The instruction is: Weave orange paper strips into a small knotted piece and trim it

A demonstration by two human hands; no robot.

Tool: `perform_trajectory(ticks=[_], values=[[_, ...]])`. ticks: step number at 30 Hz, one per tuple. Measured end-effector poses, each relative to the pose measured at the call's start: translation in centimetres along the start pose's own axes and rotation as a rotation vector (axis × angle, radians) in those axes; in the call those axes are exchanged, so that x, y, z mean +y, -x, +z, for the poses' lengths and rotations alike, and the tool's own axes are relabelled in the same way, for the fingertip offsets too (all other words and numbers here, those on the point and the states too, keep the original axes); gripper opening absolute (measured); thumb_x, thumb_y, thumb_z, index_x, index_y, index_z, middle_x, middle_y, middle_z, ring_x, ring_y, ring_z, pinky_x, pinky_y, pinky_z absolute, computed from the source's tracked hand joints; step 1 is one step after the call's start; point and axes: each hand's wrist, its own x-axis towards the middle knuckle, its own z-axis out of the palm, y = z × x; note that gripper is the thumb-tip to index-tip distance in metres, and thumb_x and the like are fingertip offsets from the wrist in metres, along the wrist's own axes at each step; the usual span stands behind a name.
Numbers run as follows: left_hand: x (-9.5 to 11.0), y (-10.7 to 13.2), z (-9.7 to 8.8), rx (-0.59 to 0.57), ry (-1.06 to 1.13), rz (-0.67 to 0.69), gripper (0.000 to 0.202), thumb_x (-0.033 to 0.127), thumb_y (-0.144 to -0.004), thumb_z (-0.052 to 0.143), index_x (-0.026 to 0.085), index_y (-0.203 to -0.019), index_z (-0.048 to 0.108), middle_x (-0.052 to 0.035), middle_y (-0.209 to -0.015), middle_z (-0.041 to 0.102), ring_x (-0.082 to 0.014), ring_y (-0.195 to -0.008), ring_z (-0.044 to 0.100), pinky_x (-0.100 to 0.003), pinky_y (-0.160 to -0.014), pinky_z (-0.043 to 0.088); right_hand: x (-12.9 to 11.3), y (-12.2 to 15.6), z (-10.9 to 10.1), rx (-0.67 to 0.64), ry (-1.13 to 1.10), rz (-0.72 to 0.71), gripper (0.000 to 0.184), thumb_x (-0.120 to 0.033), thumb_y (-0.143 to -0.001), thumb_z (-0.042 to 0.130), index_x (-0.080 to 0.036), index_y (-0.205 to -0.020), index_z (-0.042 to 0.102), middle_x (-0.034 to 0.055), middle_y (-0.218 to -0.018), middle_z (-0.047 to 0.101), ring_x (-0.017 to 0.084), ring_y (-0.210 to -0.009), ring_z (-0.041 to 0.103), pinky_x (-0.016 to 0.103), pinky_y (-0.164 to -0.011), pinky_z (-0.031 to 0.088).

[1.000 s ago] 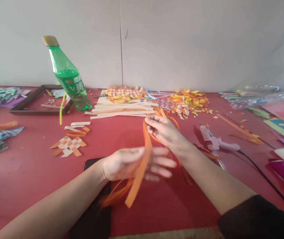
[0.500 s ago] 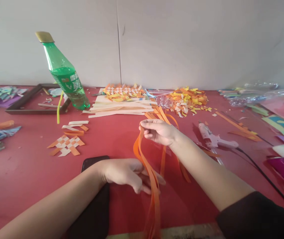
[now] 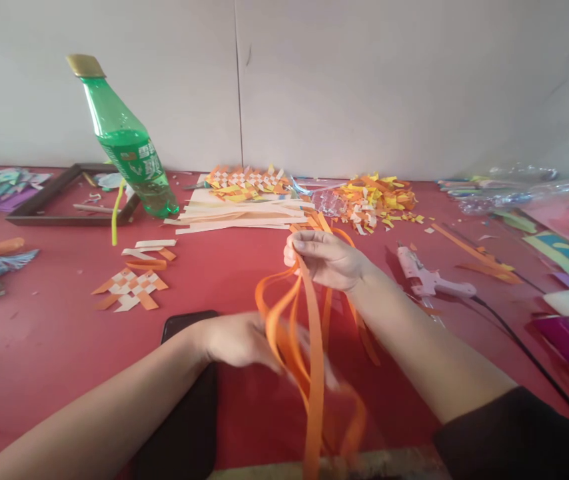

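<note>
Between the thumb and fingers of my right hand point(image 3: 327, 257), several long orange paper strips point(image 3: 316, 353) are pinched near their upper ends. They hang in loose curves toward the front edge, their lower ends blurred. My left hand point(image 3: 244, 340) is behind the hanging strips, over the black phone's right side. Its fingers stretch out to the right, partly covered by the strips and smeared by motion. More orange strips point(image 3: 369, 343) lie on the table beneath my right wrist. Left of my hands rests a woven orange and white paper piece point(image 3: 132, 287).
A black phone point(image 3: 189, 413) lies under my left forearm. A green bottle point(image 3: 132, 153) leans by a dark frame point(image 3: 29, 217). White strips point(image 3: 244, 217) and a heap of orange and yellow scraps point(image 3: 379, 200) are at the back. A corded glue gun point(image 3: 432, 280) lies right.
My right hand has shifted slightly right and up, and its fingers have curled more around the strips. The hanging strips have fanned apart. My left hand has moved further behind them.
</note>
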Motion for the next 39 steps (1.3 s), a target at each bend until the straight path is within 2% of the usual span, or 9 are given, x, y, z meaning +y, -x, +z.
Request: perform_trajectory(ticks=[2,3,5,9,11,14,17,21,39], values=[[0.0,0.4,0.0,-0.27,0.104,-0.218,0.025,0.016,-0.081,0.058,0.015,-0.094,0.079,-0.0087,-0.1,0.076,-0.0267,-0.099,0.072,-0.034,-0.086,0.056,0.2,-0.1,-0.2,-0.005,0.021,-0.017,0.024,-0.03,-0.062,0.09,-0.016,-0.071,0.072,-0.001,-0.068,0.067,0.01,-0.064,0.063,0.02,-0.059,0.051],[-0.1,0.4,0.0,-0.284,0.135,-0.268,0.026,0.016,-0.081,0.058,0.015,-0.095,0.079,-0.0081,-0.097,0.076,-0.0257,-0.095,0.073,-0.033,-0.081,0.058,0.3,-0.2,-0.3,-0.008,0.018,-0.015,0.025,-0.03,-0.062,0.09,-0.016,-0.071,0.072,-0.0014,-0.068,0.068,0.01,-0.064,0.064,0.021,-0.06,0.053],[-0.6,0.1,-0.2,-0.123,0.165,-0.271,0.026,0.018,-0.079,0.062,0.016,-0.1,0.077,-0.0079,-0.095,0.076,-0.0226,-0.085,0.074,-0.028,-0.067,0.059,0.4,-0.3,-0.5,-0.01,0.008,-0.004,0.026,-0.03,-0.061,0.09,-0.017,-0.073,0.071,-0.0018,-0.07,0.069,0.01,-0.063,0.066,0.02,-0.057,0.053],[-1.4,-1.2,-0.7,0.431,0.209,-0.082,0.025,0.017,-0.077,0.063,0.014,-0.099,0.076,-0.0107,-0.093,0.075,-0.0088,-0.048,0.059,-0.017,-0.038,0.047,0.1,-0.3,-0.7,0.008,0.001,-0.004,0.026,-0.029,-0.061,0.09,-0.016,-0.074,0.071,-0.0021,-0.071,0.069,0.006,-0.054,0.062,0.015,-0.045,0.047],[-1.5,-1.7,-0.8,0.614,0.244,0.021,0.022,0.015,-0.077,0.06,0.013,-0.093,0.075,-0.0088,-0.084,0.074,-0.0065,-0.043,0.054,-0.015,-0.036,0.041,-0.1,-0.2,-0.7,0.008,-0.003,-0.007,0.026,-0.028,-0.062,0.089,-0.016,-0.074,0.07,-0.0028,-0.07,0.068,0.004,-0.049,0.059,0.014,-0.044,0.045],[-1.5,-1.9,-1.0,0.739,0.286,0.196,0.018,0.012,-0.075,0.06,0.014,-0.086,0.073,-0.0061,-0.078,0.072,-0.0098,-0.054,0.062,-0.016,-0.044,0.044,0.0,-0.1,-0.4,0.028,0.046,0.0,0.028,-0.03,-0.062,0.09,-0.015,-0.075,0.07,-0.002,-0.069,0.067,0.005,-0.051,0.059,0.015,-0.046,0.046],[-1.5,-1.8,-1.1,0.74,0.396,0.328,0.007,0.016,-0.077,0.062,0.015,-0.081,0.069,-0.0079,-0.085,0.075,-0.0164,-0.075,0.071,-0.023,-0.065,0.055,0.4,-0.3,0.0,0.063,0.19,-0.018,0.03,-0.035,-0.063,0.088,-0.015,-0.075,0.069,-0.0015,-0.065,0.066,0.009,-0.054,0.061,0.019,-0.049,0.048],[-1.2,-1.8,-1.1,0.744,0.574,0.319,0.011,0.025,-0.085,0.063,0.014,-0.083,0.066,-0.011,-0.091,0.077,-0.0213,-0.082,0.074,-0.034,-0.083,0.057,0.9,-0.4,0.4,0.11,0.318,-0.13,0.029,-0.038,-0.067,0.085,-0.015,-0.075,0.069,-0.001,-0.066,0.065,0.009,-0.058,0.059,0.022,-0.054,0.046],[-1.3,-1.9,-1.5,0.771,0.646,0.375,0.011,0.022,-0.088,0.068,0.015,-0.082,0.065,-0.0039,-0.081,0.074,-0.0155,-0.081,0.074,-0.023,-0.076,0.058,0.9,-0.1,1.2,0.179,0.548,-0.29,0.022,-0.039,-0.076,0.078,-0.019,-0.078,0.069,-0.0005,-0.073,0.065,0.011,-0.065,0.057,0.027,-0.066,0.047]])
